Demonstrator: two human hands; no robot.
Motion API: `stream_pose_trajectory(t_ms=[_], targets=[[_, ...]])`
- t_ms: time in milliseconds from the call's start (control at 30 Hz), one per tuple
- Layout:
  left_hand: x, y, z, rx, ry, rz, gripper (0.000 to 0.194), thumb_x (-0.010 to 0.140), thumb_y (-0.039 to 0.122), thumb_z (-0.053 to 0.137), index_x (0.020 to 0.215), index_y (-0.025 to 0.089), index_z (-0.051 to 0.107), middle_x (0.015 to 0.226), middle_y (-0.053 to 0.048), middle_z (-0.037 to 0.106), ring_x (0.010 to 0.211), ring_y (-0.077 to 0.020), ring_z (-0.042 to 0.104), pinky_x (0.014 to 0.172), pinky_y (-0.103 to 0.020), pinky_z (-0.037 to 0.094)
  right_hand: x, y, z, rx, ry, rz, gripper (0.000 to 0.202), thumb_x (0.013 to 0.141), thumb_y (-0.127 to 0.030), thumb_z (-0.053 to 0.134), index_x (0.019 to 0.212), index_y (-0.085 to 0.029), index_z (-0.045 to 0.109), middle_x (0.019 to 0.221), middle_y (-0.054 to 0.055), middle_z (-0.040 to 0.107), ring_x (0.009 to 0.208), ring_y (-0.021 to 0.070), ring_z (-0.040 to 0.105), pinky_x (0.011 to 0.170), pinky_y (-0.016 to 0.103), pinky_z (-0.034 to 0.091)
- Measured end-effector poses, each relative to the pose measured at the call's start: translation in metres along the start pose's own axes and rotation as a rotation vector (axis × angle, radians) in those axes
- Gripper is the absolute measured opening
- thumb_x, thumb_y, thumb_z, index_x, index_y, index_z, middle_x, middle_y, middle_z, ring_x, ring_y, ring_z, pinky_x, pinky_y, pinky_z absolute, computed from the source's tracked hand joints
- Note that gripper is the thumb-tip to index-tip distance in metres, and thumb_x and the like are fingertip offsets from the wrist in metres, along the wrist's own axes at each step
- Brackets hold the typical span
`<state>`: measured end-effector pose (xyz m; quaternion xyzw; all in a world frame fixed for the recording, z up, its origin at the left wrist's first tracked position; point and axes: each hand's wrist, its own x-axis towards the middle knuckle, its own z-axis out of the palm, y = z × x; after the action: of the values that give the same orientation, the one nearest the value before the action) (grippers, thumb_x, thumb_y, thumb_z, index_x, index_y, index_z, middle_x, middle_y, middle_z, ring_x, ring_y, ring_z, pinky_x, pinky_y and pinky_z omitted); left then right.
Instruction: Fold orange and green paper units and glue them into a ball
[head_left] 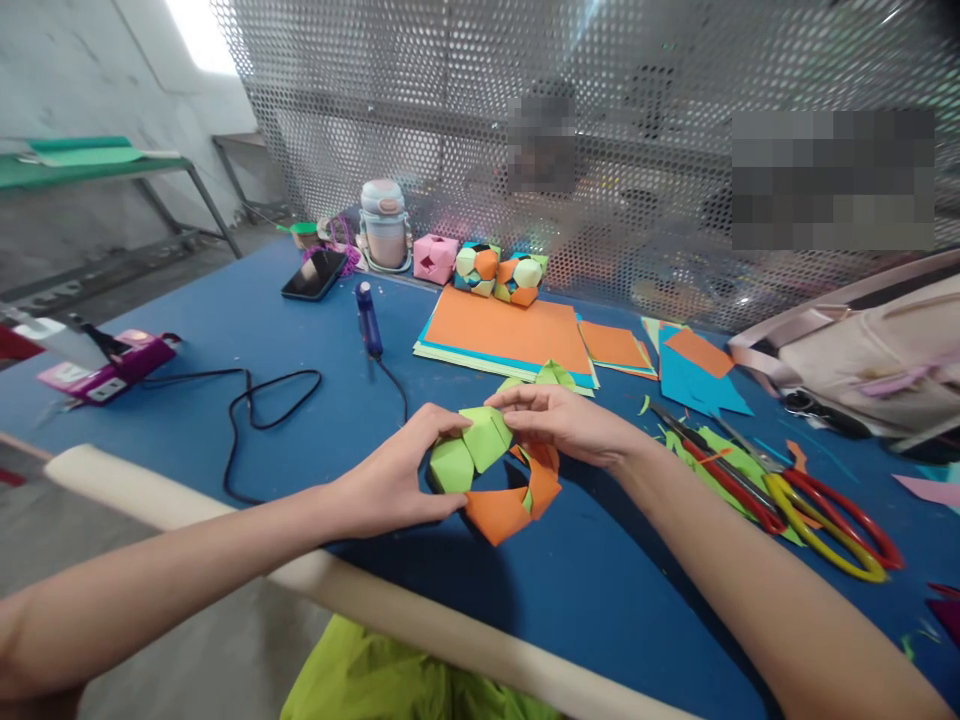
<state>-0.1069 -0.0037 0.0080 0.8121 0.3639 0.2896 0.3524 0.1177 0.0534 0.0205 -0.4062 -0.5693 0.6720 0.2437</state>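
Between my two hands is a folded paper model [486,440], light green on its upper left and orange on its lower right, curved around an open middle. My left hand [401,465] grips its left side, thumb low by the orange part and fingers behind the green. My right hand [566,420] pinches the upper green edge with its fingertips. Just behind my right hand lies another light green folded piece [555,373], partly covered. A stack of orange, blue and green paper sheets [506,330] rests beyond the hands.
Scissors [832,520] and red-handled pliers [727,475] lie on green scraps at right. A purple glue gun [368,318] with a black cord stands left of the paper. Finished paper balls [477,268], a pink paper cube [435,258], a bottle [385,228] and a phone [315,274] sit farther back.
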Motion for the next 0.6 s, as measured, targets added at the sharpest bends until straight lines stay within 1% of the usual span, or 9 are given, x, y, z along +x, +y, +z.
stream_pose_trajectory(t_ms=[100, 200, 300, 367, 433, 533, 600], targets=[[0.0, 0.001, 0.0, -0.004, 0.003, -0.005, 0.051, 0.069, 0.017, 0.065, 0.115, 0.02, 0.043, 0.112, -0.007, 0.049, 0.104, -0.0196, 0.052, 0.093, -0.036, 0.045, 0.001, 0.001, 0.0, 0.137, 0.001, 0.017, 0.024, 0.068, -0.026, 0.072, 0.089, -0.016, 0.064, 0.073, -0.001, 0.063, 0.062, 0.0086, 0.057, 0.06, 0.022, 0.045], [0.0, 0.001, 0.0, 0.006, 0.012, 0.007, 0.052, 0.068, 0.017, 0.065, 0.116, 0.021, 0.043, 0.112, -0.007, 0.049, 0.102, -0.0197, 0.052, 0.091, -0.036, 0.046, 0.003, 0.001, 0.0, 0.275, 0.023, 0.029, 0.022, 0.065, -0.022, 0.072, 0.086, -0.017, 0.065, 0.077, 0.001, 0.066, 0.069, 0.0116, 0.061, 0.065, 0.026, 0.049], [0.0, 0.001, 0.0, 0.018, 0.018, 0.015, 0.051, 0.069, 0.017, 0.064, 0.116, 0.02, 0.043, 0.111, -0.007, 0.05, 0.101, -0.0194, 0.053, 0.089, -0.035, 0.047, 0.005, 0.002, -0.001, 0.338, 0.068, 0.018, 0.02, 0.063, -0.018, 0.071, 0.082, -0.017, 0.066, 0.077, 0.001, 0.066, 0.069, 0.0123, 0.062, 0.065, 0.027, 0.049], [-0.001, 0.0, 0.0, 0.02, 0.021, 0.027, 0.05, 0.07, 0.019, 0.064, 0.116, 0.02, 0.043, 0.111, -0.008, 0.049, 0.101, -0.0191, 0.052, 0.089, -0.034, 0.047, 0.007, 0.004, -0.001, 0.333, 0.107, -0.006, 0.018, 0.062, -0.017, 0.07, 0.08, -0.017, 0.066, 0.073, 0.0, 0.065, 0.065, 0.0114, 0.06, 0.062, 0.026, 0.047], [-0.001, 0.0, 0.0, 0.025, 0.02, 0.036, 0.05, 0.071, 0.02, 0.064, 0.116, 0.019, 0.043, 0.112, -0.008, 0.049, 0.101, -0.0187, 0.052, 0.089, -0.033, 0.047, 0.009, 0.005, 0.0, 0.303, 0.159, -0.03, 0.017, 0.062, -0.018, 0.069, 0.079, -0.017, 0.066, 0.072, -0.001, 0.064, 0.064, 0.0113, 0.058, 0.063, 0.027, 0.046], [0.0, 0.0, 0.0, 0.037, 0.018, 0.034, 0.05, 0.071, 0.02, 0.064, 0.116, 0.019, 0.043, 0.113, -0.008, 0.048, 0.102, -0.0185, 0.052, 0.089, -0.033, 0.047, 0.012, 0.005, 0.0, 0.186, 0.22, -0.082, 0.016, 0.064, -0.017, 0.065, 0.08, -0.017, 0.066, 0.073, -0.001, 0.063, 0.065, 0.0107, 0.056, 0.067, 0.028, 0.043], [0.0, 0.0, 0.0, 0.035, 0.019, 0.032, 0.05, 0.071, 0.02, 0.064, 0.116, 0.02, 0.043, 0.113, -0.008, 0.048, 0.103, -0.0191, 0.052, 0.09, -0.034, 0.047, 0.014, 0.003, -0.001, 0.078, 0.218, -0.113, 0.016, 0.066, -0.016, 0.061, 0.082, -0.017, 0.067, 0.072, -0.001, 0.062, 0.064, 0.0103, 0.053, 0.065, 0.027, 0.041]])
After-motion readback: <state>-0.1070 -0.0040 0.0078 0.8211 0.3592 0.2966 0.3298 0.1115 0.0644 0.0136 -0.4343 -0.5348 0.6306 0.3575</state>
